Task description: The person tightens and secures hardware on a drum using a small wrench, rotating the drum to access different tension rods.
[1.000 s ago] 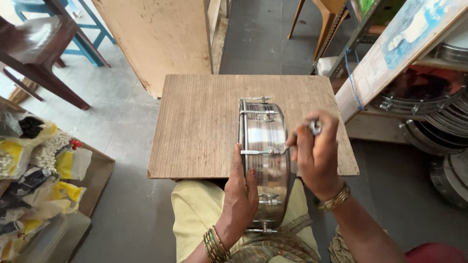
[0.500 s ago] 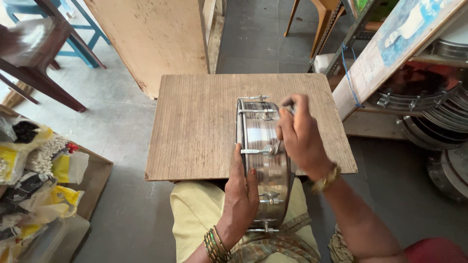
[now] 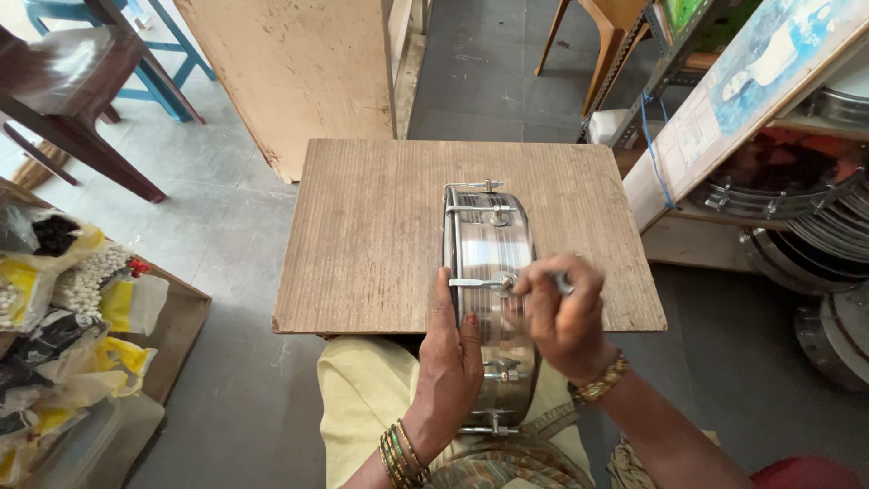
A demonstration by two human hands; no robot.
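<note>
A shiny metal drum shell (image 3: 489,244) with tension rods stands on its edge, leaning from my lap onto a wooden board (image 3: 371,244). My left hand (image 3: 455,358) presses flat against the shell's left side and steadies it. My right hand (image 3: 559,319) is closed around a small metal tool, whose tip meets a lug (image 3: 501,284) on top of the shell. Bangles circle both wrists.
Shelves at the right hold several more metal drum rims (image 3: 797,195). Bags of small goods (image 3: 63,299) fill a box at the left. A dark wooden chair (image 3: 63,81) stands far left, a plywood sheet (image 3: 299,63) behind the board.
My right hand has come back from the far part of the shell towards me, down to the middle lug. My left hand has kept its hold on the shell's side.
</note>
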